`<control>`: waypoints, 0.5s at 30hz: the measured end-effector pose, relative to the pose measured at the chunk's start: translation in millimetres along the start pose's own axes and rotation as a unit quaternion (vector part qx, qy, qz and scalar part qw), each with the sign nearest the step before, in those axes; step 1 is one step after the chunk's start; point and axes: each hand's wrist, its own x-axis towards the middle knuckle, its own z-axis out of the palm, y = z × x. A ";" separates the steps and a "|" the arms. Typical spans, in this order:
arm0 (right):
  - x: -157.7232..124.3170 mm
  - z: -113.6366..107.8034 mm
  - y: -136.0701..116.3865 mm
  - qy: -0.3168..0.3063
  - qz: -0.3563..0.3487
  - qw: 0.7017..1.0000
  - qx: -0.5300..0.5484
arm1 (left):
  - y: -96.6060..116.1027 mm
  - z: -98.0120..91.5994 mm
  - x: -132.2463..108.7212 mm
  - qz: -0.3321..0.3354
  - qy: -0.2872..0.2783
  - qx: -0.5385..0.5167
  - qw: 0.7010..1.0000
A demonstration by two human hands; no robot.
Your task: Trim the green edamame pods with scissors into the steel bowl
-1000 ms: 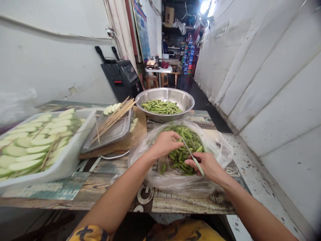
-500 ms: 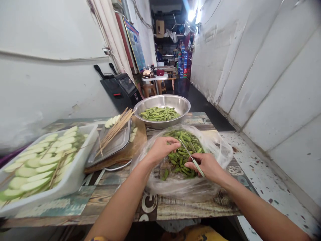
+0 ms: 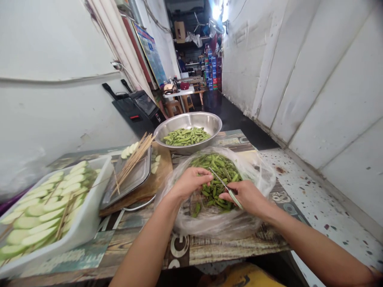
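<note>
Gripping one knife (image 3: 228, 189), right hand (image 3: 247, 195), left hand (image 3: 188, 181) touching pods (image 3: 218, 163), one bag (image 3: 265, 175)

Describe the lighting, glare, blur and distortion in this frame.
Head view: lamp at top blown out to white glare; wide lens bows the wall lines; white tray at the left edge looks soft; left hand, right hand, knife and pods are sharp in soft, even light.

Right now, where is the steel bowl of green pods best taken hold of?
Grip the bowl by its flared rim on the right, approaching from the right: walls slope smoothly, the cutting board crowds its left, the plastic bag its near edge.
</note>
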 end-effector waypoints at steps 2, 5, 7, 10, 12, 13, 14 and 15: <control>0.9 -0.1 1.1 -0.007 0.012 0.999 0.036 | 0.3 -1.0 1.1 -0.009 -0.016 -0.053 0.998; 1.2 -2.4 0.1 -0.066 0.059 0.983 0.160 | 1.6 -1.8 2.0 -0.004 -0.034 -0.147 0.989; 0.6 -4.6 -2.3 -0.120 0.080 0.961 0.236 | 2.2 -1.1 2.2 0.007 -0.028 -0.193 0.981; -0.5 -6.5 -6.2 -0.160 0.094 0.940 0.288 | 2.5 1.7 2.0 0.017 -0.016 -0.221 0.975; -0.8 -6.3 -8.0 -0.159 0.100 0.935 0.299 | 2.8 3.6 1.4 0.021 -0.013 -0.224 0.974; -0.8 -6.0 -8.5 -0.156 0.102 0.935 0.302 | 3.0 4.3 1.1 0.022 -0.011 -0.225 0.974; -0.8 -5.5 -8.9 -0.151 0.104 0.935 0.305 | 3.1 4.8 0.7 0.024 -0.009 -0.226 0.974; -0.8 -5.2 -9.0 -0.146 0.104 0.934 0.308 | 3.3 5.2 0.4 0.026 -0.007 -0.227 0.974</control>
